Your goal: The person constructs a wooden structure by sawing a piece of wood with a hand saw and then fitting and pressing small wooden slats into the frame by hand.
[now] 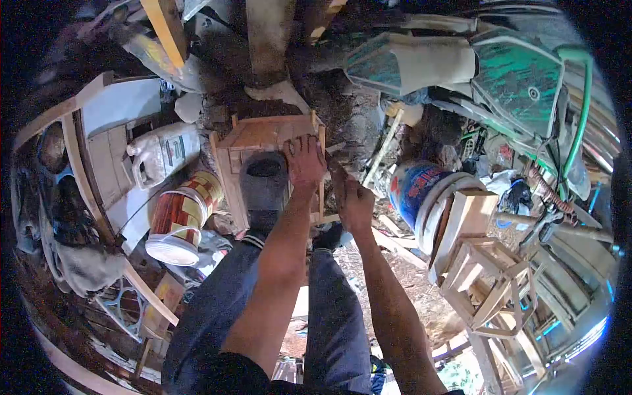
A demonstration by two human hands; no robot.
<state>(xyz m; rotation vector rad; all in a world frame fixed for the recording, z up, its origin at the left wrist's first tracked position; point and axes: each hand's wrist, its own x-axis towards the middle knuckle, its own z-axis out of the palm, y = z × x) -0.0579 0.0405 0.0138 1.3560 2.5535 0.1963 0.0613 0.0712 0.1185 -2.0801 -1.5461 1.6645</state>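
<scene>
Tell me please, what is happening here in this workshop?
A person stands over a small wooden frame lying on the dirt ground, with one boot set on it. The left hand presses on the frame's right side. The right hand is closed beside it, perhaps around a tool, but I cannot tell. A paint can and a jug lie to the left, a blue bucket to the right.
</scene>
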